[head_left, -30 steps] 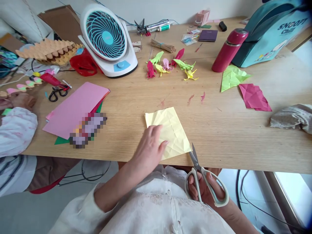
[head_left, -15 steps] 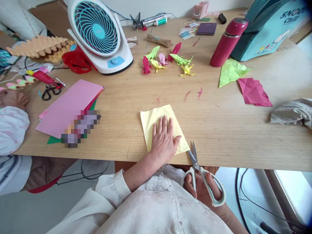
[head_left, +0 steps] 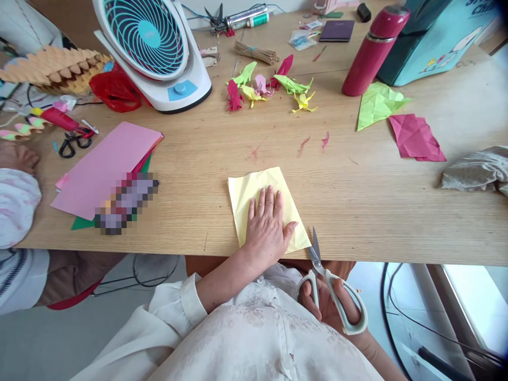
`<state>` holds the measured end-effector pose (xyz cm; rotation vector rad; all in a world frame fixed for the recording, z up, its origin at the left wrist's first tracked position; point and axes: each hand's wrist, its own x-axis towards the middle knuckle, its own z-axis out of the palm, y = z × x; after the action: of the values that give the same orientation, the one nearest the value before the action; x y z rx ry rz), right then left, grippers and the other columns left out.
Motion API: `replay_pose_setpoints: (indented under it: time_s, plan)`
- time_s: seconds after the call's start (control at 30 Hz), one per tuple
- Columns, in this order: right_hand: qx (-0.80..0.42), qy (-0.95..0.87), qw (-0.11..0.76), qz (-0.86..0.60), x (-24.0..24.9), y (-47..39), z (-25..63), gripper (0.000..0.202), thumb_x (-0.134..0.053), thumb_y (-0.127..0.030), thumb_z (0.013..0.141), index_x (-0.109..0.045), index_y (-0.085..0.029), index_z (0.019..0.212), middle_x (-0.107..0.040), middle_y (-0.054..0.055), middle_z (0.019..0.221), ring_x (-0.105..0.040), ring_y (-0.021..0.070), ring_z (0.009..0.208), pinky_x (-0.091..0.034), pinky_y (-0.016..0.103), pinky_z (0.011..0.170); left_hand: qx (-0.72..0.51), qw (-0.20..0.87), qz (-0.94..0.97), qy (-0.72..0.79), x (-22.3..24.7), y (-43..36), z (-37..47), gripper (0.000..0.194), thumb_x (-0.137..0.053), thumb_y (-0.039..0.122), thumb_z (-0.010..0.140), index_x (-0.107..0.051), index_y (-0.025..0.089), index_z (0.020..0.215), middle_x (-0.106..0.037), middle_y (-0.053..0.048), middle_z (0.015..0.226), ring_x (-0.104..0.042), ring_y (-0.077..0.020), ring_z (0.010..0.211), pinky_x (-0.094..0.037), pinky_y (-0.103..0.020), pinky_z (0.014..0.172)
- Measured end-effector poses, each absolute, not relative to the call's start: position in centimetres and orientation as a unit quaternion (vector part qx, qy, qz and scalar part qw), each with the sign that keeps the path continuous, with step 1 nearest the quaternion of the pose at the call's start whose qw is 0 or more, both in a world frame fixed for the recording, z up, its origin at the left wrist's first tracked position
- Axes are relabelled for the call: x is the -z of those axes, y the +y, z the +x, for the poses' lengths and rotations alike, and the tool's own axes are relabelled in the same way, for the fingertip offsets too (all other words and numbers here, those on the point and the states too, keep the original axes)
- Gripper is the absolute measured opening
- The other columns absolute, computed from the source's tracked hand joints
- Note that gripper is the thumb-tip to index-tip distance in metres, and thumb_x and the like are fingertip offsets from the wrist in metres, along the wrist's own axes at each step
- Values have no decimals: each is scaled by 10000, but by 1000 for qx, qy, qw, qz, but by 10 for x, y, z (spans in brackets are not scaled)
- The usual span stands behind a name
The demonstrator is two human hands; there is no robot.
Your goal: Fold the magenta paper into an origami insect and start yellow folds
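Observation:
A pale yellow sheet of paper (head_left: pixel 254 185) lies near the table's front edge, with creases across it. My left hand (head_left: pixel 265 227) rests flat on it, fingers stretched out and thumb apart. Just beyond the table edge, my right hand (head_left: pixel 331 307) has its fingers through the handles of white-handled scissors (head_left: pixel 316 259). The scissors' blades are spread, and one blade meets the paper's lower right corner. Whether that blade is under the paper cannot be made out.
Folded paper figures (head_left: pixel 273 87) lie behind the sheet. Green paper (head_left: pixel 379 106), magenta paper (head_left: pixel 416 137) and a red flask (head_left: pixel 375 50) are at the right. A fan (head_left: pixel 182 90) and pink sheets (head_left: pixel 111 164) stand left, near another person's hand (head_left: pixel 18 157).
The camera view has shifted slightly, so the things at the back sit higher in the picture. My hands, the yellow paper and the scissors hold nearly the same positions.

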<state>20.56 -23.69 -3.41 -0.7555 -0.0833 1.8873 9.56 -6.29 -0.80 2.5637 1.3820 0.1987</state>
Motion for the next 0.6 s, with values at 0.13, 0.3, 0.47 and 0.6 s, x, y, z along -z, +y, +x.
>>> replay_pose_setpoints:
  time_s: [0.13,0.3,0.47,0.6]
  plan:
    - [-772,-30,544,-329,33,-237,202,582,-339,-711,869,-648,-220,814,-371,7,556,-315,167,560,-251,317,601,-45,85,877,471,7,-63,96,722,-375,489,989,-236,37,1533,-178,-224,1623,-131,-340,1522,-146,-555,1214]
    - [-758,-3,559,-336,32,-237,196,535,-388,-728,844,-592,-241,759,-333,-9,521,-252,160,529,-222,301,565,-14,50,879,473,5,-64,97,718,-334,502,1001,-217,45,1543,-168,-205,1631,-132,-324,1524,-167,-536,1219]
    - [-749,-20,575,-328,37,-238,195,518,-402,-717,856,-577,-244,735,-309,-17,499,-233,156,515,-196,296,551,2,37,881,471,5,-64,97,732,-326,519,999,-209,46,1546,-161,-208,1633,-122,-326,1526,-173,-533,1219]
    - [-752,-38,575,-320,43,-240,196,531,-389,-718,867,-592,-239,758,-295,-30,486,-211,141,486,-179,290,533,7,37,881,471,5,-63,96,736,-317,523,999,-202,47,1548,-148,-205,1636,-110,-324,1528,-170,-529,1220]
